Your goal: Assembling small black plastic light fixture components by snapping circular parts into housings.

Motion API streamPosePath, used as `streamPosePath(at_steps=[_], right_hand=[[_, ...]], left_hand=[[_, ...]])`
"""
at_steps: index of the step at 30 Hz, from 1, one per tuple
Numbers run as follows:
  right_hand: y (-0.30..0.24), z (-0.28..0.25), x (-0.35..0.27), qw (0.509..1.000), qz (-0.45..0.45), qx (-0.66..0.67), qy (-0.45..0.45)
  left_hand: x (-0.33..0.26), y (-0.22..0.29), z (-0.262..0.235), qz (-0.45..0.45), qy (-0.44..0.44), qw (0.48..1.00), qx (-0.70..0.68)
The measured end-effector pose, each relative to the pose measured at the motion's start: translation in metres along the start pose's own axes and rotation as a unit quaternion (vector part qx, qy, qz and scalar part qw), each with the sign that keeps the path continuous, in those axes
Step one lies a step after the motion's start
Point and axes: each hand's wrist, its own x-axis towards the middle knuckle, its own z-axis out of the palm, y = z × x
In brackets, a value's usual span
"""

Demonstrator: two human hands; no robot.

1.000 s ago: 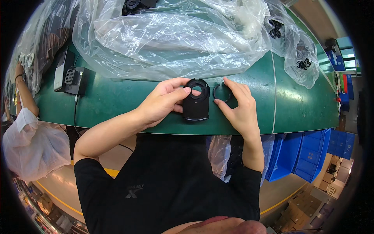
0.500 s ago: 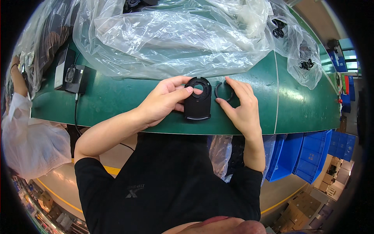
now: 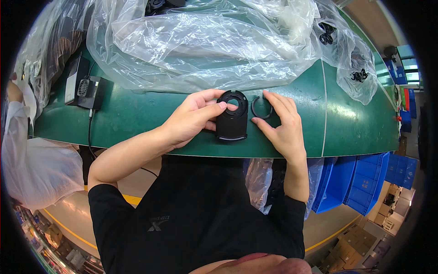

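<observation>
Between the thumb and fingers of my left hand (image 3: 194,114) is a black plastic housing (image 3: 231,125), its round end with a hole pointing away from me and its wider straight end toward me. The thumb rests on the rim of the hole, and a fingertip shows through it. Just to the right, my right hand (image 3: 287,121) pinches a thin black C-shaped ring (image 3: 253,108) at its edge with thumb and fingertips. A small gap separates the ring from the housing.
A large clear plastic bag (image 3: 205,50) lies across the far side of the green table (image 3: 296,137). A black power unit with a cable (image 3: 89,91) stands at left. Blue bins (image 3: 365,182) sit below the right edge. Another person's white-covered arm (image 3: 36,169) is at far left.
The ring in my right hand has turned slightly; my left hand and the housing stay nearly still. At far left, the other person's arm has shifted.
</observation>
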Motion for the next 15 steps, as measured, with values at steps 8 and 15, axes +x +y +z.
streamPosePath(at_steps=[8, 15], right_hand=[[0.0004, 0.0008, -0.0017, 1.000, 0.006, 0.009, 0.000], [-0.0068, -0.0031, -0.0044, 0.955, 0.123, 0.265, 0.053]], left_hand=[[-0.0003, 0.0005, -0.0015, 0.008, -0.009, 1.000, 0.000], [0.0002, -0.0036, -0.0027, -0.004, -0.008, 1.000, 0.003]])
